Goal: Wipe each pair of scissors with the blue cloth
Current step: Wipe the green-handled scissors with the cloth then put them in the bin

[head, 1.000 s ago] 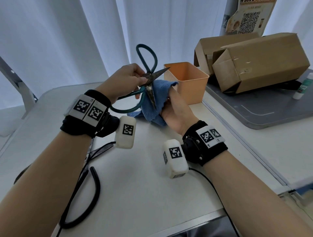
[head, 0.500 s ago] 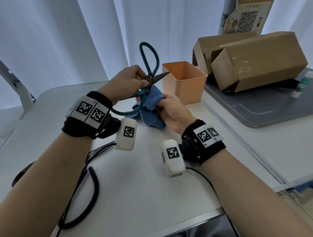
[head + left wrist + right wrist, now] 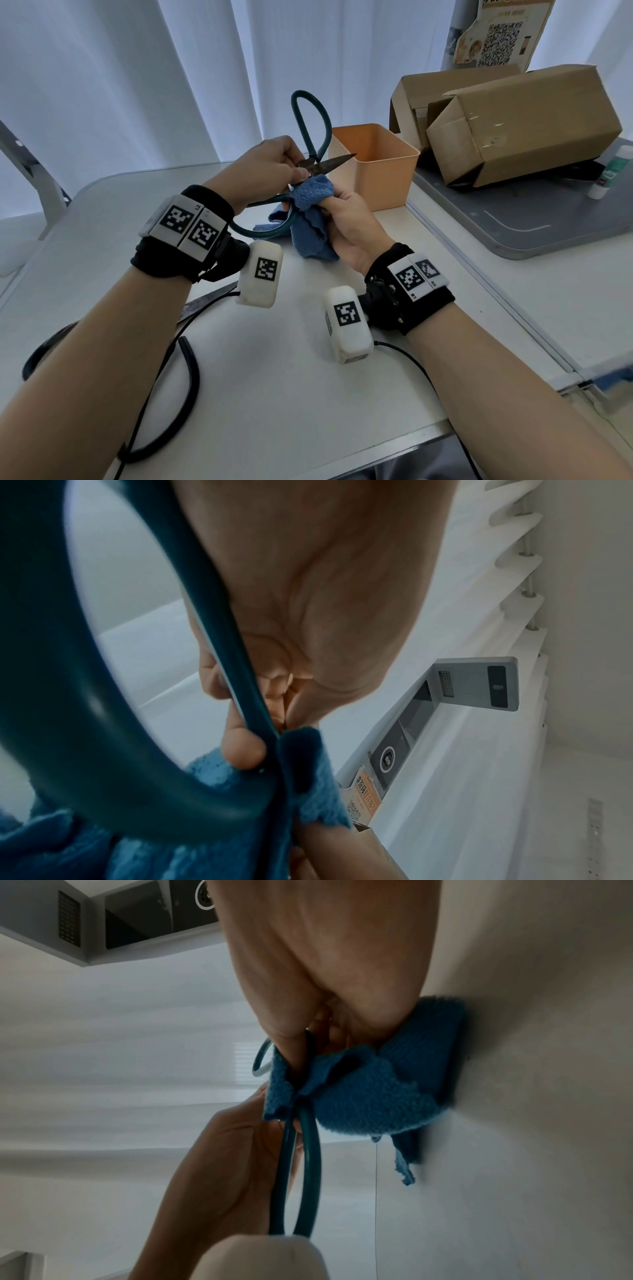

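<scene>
I see green-handled scissors [image 3: 310, 161] held above the counter, blades spread, free blade pointing 3 o'clock, one loop at 12. Blue cloth [image 3: 310, 212] bunched round the lower blade, tail hanging down.

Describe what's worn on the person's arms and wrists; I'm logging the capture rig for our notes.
Both forearms are bare, with no sleeves. The left wrist and right wrist each carry a black fabric band topped with two white tiles printed with black square codes. A rounded white camera pod, also code-marked, hangs under each wrist, trailing a thin black cable.
</scene>
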Motion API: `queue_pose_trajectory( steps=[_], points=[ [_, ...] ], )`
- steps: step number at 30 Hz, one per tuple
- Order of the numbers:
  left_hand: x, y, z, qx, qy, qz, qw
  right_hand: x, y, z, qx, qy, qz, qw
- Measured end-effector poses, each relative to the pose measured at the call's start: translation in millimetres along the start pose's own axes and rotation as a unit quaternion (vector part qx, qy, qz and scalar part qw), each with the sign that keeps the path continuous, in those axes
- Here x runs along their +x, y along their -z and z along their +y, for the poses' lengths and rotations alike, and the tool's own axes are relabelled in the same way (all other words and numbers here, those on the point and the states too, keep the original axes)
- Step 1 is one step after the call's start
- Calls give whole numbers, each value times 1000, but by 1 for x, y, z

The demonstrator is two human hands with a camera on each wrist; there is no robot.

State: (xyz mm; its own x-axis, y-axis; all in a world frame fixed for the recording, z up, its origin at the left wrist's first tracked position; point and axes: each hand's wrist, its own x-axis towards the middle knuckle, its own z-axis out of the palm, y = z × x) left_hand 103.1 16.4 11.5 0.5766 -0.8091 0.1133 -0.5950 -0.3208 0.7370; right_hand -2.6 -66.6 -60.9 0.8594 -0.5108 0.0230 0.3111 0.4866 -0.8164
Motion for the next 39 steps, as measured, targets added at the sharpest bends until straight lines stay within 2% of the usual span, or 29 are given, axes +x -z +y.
queue_pose_trajectory(
  steps=[10, 24, 34, 39],
  points=[
    [-1, 3, 2, -32, 6, 21, 999, 2, 1, -4, -2, 16, -18, 1000],
    [-1, 11, 0, -52, 18, 60, 997, 5, 0, 0, -76, 14, 10, 997],
    [2, 23, -4, -66, 37, 129, 989, 3, 0, -3, -107, -9, -11, 994],
    [1, 44, -8, -90, 40, 185, 978, 5, 3, 2, -135, -35, 18, 990]
  ],
)
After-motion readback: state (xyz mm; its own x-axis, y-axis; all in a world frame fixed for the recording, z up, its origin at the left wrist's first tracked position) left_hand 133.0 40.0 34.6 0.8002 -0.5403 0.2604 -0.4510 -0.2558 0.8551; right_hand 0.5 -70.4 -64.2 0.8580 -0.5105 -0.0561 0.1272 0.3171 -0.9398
